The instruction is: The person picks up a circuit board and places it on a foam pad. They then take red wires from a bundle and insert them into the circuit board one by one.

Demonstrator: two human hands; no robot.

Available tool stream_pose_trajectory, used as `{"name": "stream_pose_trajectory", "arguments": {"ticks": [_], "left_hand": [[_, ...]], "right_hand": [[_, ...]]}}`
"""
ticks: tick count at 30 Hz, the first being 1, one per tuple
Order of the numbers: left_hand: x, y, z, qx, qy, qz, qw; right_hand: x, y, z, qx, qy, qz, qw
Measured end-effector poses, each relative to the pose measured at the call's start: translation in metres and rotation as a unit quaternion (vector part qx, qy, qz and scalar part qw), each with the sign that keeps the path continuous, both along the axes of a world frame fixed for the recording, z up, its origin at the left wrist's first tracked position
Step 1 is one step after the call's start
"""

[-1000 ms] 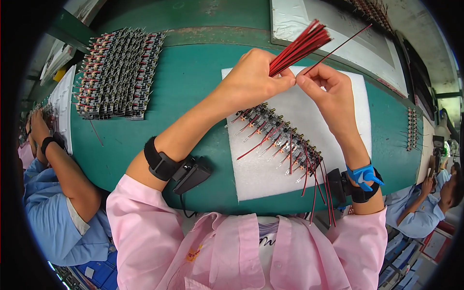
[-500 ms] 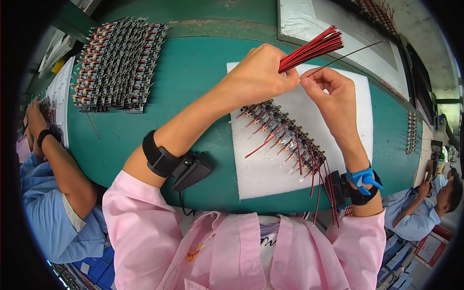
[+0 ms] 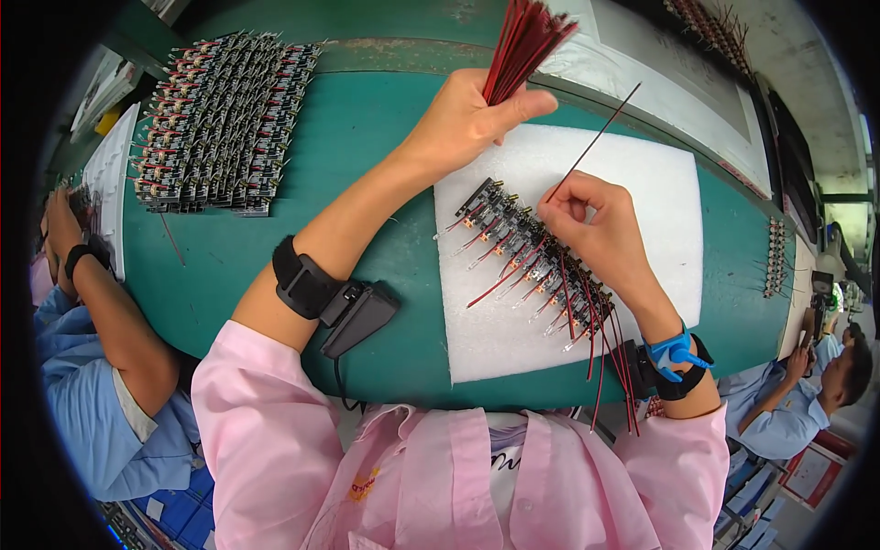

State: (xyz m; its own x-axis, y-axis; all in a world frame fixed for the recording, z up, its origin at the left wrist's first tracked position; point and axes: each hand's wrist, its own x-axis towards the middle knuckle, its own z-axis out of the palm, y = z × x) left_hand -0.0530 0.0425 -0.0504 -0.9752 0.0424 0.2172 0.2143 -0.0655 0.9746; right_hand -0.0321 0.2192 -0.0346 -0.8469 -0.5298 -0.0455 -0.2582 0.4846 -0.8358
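Note:
A bundle of red and black wires [image 3: 524, 53] is gripped in my left hand [image 3: 472, 119], its thumb sticking out to the right. Between the thumb and fingertips of my right hand [image 3: 591, 220] is a single thin dark wire [image 3: 605, 128] that slants up and to the right. That hand hovers over, or touches, a row of small circuit boards [image 3: 541, 261]; which of the two I cannot tell. The row lies aslant on a white foam sheet [image 3: 655, 192]. Several red and black wires hang from its near right end toward me.
A large block of circuit boards [image 3: 220, 124] stands at the left on the green table [image 3: 367, 220]. A white panel [image 3: 678, 82] borders the far right side, with a short strip of boards [image 3: 775, 257] nearby. Co-workers in blue [image 3: 110, 385] sit at both sides.
My hands have moved apart. The left, with the bundle, went up and to the left; the right came down toward the board row, carrying the single wire.

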Motion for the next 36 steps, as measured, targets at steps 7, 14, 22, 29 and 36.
{"name": "stream_pose_trajectory", "arguments": {"ticks": [7, 14, 22, 29, 36], "left_hand": [[-0.0038, -0.0012, -0.0066, 0.008, 0.000, 0.031, 0.999], [0.0013, -0.0002, 0.0028, 0.026, -0.020, 0.071, 0.997], [-0.0006, -0.0019, -0.0017, 0.027, -0.023, 0.063, 0.997], [-0.0005, 0.0005, -0.0014, 0.014, -0.033, 0.072, 0.997], [-0.0001, 0.0007, -0.0027, 0.016, -0.034, 0.065, 0.997]], "right_hand": [[0.0013, -0.0005, -0.0024, 0.006, 0.030, 0.005, 1.000], [0.0033, -0.0031, -0.0035, 0.005, 0.044, -0.004, 0.999], [0.0042, -0.0034, -0.0038, 0.011, 0.058, -0.009, 0.998], [0.0040, -0.0033, -0.0033, 0.007, 0.041, -0.010, 0.999], [0.0040, -0.0022, -0.0054, 0.002, 0.020, -0.010, 1.000]]}}
